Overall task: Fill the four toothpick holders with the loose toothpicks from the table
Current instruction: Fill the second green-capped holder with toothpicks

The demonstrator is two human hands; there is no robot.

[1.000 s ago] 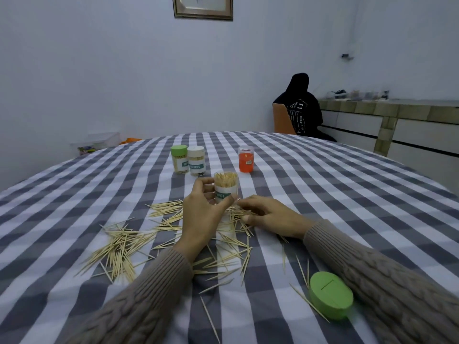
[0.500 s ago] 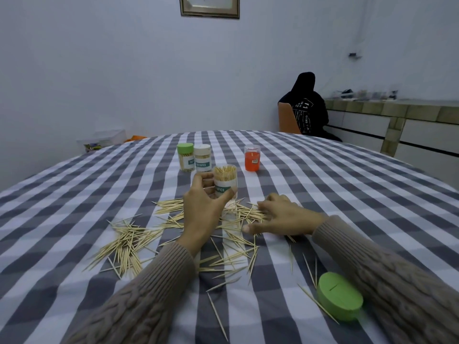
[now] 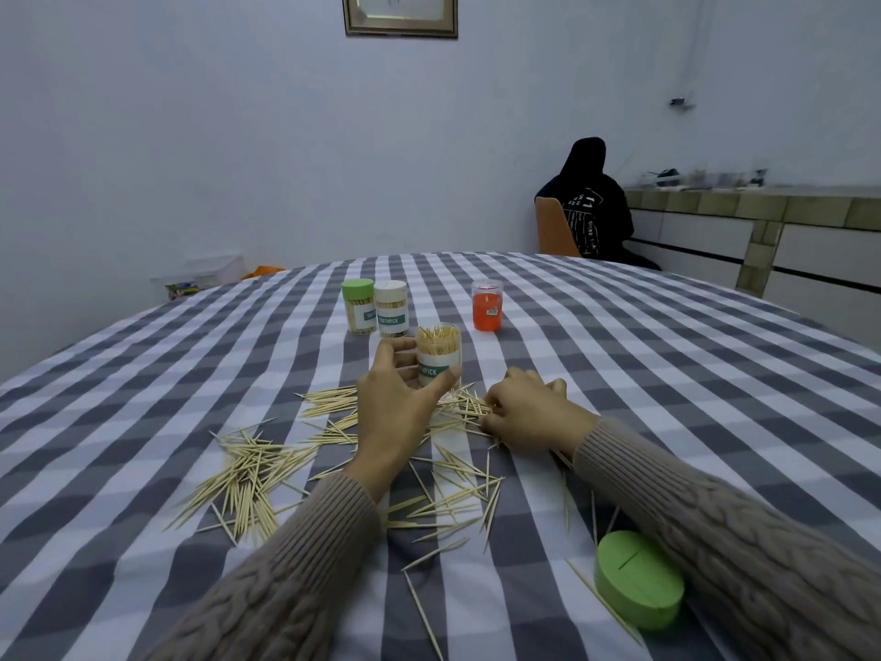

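a second ago the right hand (image 3: 529, 412) was beside the open holder (image 3: 438, 357); it has since dropped back to the loose toothpicks (image 3: 248, 474) on the checked tabletop (image 3: 667, 374), fingers curled down, gathering a few; how many it pinches i cannot tell. so another batch looks on its way, and the job seems about midway. the left hand (image 3: 398, 403) still wraps the holder upright, thumb across its label, wrist resting among the scatter. two capped holders (image 3: 376, 306) and an orange one (image 3: 487, 306) stand behind. a green lid (image 3: 636, 591) lies near the right sleeve.
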